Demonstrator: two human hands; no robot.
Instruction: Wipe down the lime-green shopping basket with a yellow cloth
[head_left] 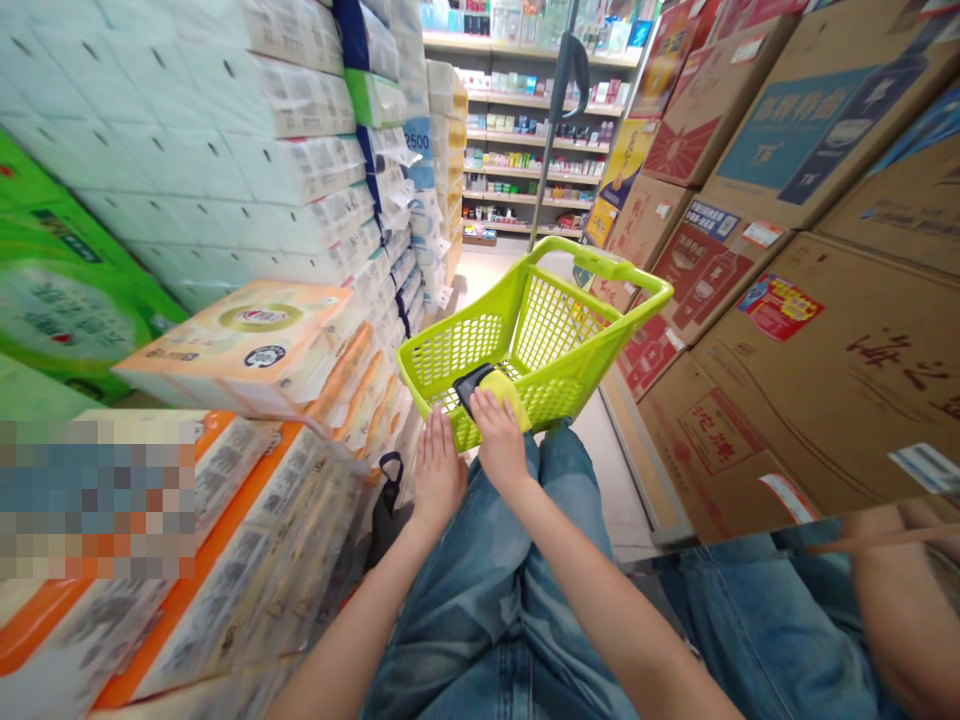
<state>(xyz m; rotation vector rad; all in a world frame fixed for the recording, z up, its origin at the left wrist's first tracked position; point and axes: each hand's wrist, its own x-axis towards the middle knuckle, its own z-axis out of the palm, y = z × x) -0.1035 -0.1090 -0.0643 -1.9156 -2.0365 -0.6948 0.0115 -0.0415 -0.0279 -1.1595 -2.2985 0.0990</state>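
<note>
A lime-green shopping basket point(465, 350) with latticed walls and a raised handle stands in front of my knees. My left hand point(439, 470) lies with straight fingers against the basket's near left corner and holds nothing. Over the near rim, my right hand point(497, 435) presses its fingers on a yellow cloth point(511, 398). The cloth's lower side and my palm are hidden. Just beyond my right fingertips, a black piece point(472, 381) lies against the cloth inside the basket; I cannot make out what it is.
Stacked tissue packs point(300, 330) crowd the left side. Cardboard cartons point(825, 360) form a wall on the right. Shelves of small goods point(532, 145) stand at the aisle's far end. Denim-clad legs point(772, 630) and a blurred arm appear at lower right.
</note>
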